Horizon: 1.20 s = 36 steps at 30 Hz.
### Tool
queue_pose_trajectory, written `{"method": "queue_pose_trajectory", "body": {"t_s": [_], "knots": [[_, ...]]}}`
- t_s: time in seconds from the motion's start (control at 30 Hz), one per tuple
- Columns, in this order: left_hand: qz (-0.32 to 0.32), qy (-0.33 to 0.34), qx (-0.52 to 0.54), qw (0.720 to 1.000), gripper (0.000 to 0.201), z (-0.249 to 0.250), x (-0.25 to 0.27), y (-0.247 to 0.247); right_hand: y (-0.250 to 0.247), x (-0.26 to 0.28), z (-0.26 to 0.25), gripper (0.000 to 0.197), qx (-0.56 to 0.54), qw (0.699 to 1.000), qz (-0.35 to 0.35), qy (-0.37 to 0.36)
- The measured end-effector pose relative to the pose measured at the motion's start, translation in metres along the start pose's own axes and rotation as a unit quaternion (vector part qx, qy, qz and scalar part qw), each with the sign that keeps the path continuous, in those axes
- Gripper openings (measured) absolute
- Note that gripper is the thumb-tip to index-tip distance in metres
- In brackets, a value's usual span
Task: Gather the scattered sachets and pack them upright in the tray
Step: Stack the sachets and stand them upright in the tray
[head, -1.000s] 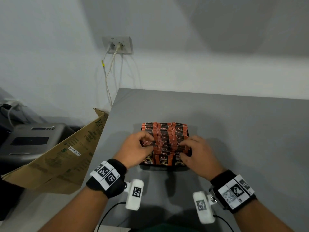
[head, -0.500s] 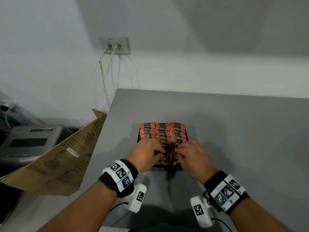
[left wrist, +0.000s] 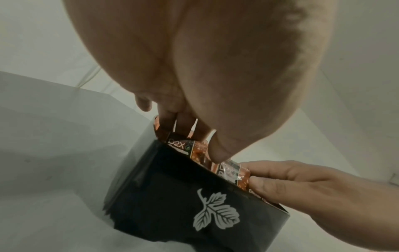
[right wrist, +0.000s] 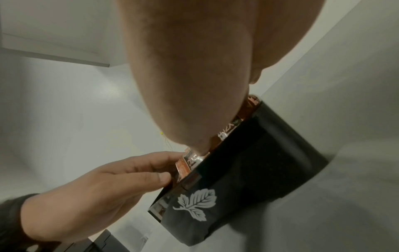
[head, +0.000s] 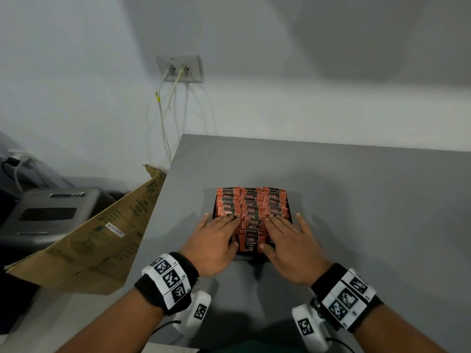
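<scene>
The sachets (head: 251,210) stand upright in three rows inside the black tray (left wrist: 172,201), which sits on the grey table (head: 369,200) directly ahead of the person. The rows run away from the person, so the pack's long axis points fore and aft, and each sachet's flat face is turned toward the person. No loose sachet is visible on the table, so the packing appears close to complete. The left hand (head: 216,240) lies flat over the near left rows and the right hand (head: 288,243) lies flat over the near right rows. Both hands have extended, slightly spread fingers resting on the sachet tops and grip nothing. The thumbs sit at the tray's near end, either side of the frontmost centre sachet (head: 249,244), which remains uncovered between the hands. Both hands are equally near the pack. A levelling press would therefore act straight downward from each hand. A cardboard sheet (head: 96,240) leans beside the table's left edge.
</scene>
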<state>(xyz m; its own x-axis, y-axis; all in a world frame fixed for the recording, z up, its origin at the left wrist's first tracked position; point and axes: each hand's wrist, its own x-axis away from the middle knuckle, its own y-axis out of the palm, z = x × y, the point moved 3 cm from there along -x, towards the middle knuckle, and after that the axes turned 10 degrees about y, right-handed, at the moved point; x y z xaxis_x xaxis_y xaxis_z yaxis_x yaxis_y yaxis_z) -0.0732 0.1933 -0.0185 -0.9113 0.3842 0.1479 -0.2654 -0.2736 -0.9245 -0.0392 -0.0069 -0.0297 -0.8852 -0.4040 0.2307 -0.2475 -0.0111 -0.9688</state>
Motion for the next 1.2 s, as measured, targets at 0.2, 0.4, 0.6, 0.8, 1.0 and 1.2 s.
{"method": "queue_pose_trajectory", "body": {"t_s": [0.2,0.4,0.6,0.8,1.0,1.2], "knots": [[0.045,-0.029,-0.009,0.999,0.07,-0.003,-0.033,-0.017,-0.021,-0.026,0.0,0.079,-0.024,0.998,0.024,0.044],[0.002,-0.052,-0.025,0.998,0.075,-0.014,-0.057,-0.013,-0.028,-0.053,0.004,0.077,-0.034,0.997,0.024,0.072],[0.047,-0.048,0.027,0.997,0.07,-0.018,-0.054,-0.02,-0.031,-0.051,0.01,0.079,-0.059,0.995,0.024,0.073],[0.133,-0.193,0.272,0.933,0.054,-0.043,-0.016,-0.029,-0.028,-0.026,0.047,0.035,-0.315,0.934,0.018,0.169],[0.116,-0.23,0.352,0.9,0.029,-0.041,-0.008,-0.018,-0.008,-0.021,0.053,0.011,-0.386,0.898,-0.003,0.211],[0.133,-0.21,0.349,0.904,0.023,-0.032,-0.023,-0.026,-0.014,-0.024,0.061,0.019,-0.409,0.882,0.007,0.233]]}}
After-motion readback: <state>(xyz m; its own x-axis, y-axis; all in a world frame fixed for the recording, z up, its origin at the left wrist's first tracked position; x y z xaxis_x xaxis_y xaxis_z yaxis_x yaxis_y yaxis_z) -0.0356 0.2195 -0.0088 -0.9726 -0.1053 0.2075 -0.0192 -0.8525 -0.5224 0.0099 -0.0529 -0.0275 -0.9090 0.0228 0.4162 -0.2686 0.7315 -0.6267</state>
